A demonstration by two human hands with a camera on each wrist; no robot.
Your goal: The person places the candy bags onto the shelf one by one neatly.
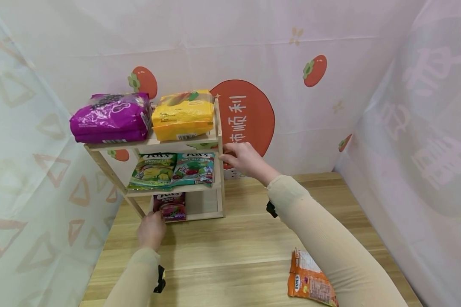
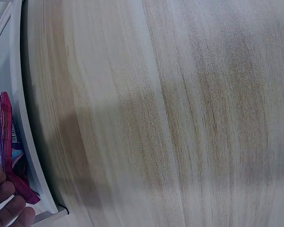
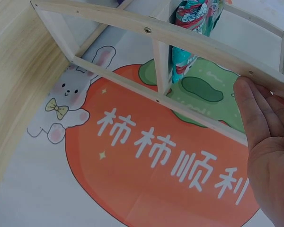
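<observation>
A small wooden rack (image 1: 220,200) holds candy bags on its tiers. My left hand (image 1: 151,230) is at its lower left corner and holds the lower edge of a dark red berries candy bag (image 1: 170,207) on the bottom tier. In the left wrist view, curled fingers (image 2: 7,201) overlap that bag's edge (image 2: 12,161); the thumb is out of sight. My right hand (image 1: 247,160) grips the rack's right front post at middle height. The right wrist view shows fingers (image 3: 255,111) against the wooden post (image 3: 194,40).
A purple bag (image 1: 111,119) and a yellow bag (image 1: 184,114) lie on the top tier. Green (image 1: 153,170) and teal (image 1: 194,168) candy bags lean on the middle tier. An orange bag (image 1: 311,281) lies on the wooden table (image 1: 230,264), partly under my right forearm. Printed cloth walls surround the table.
</observation>
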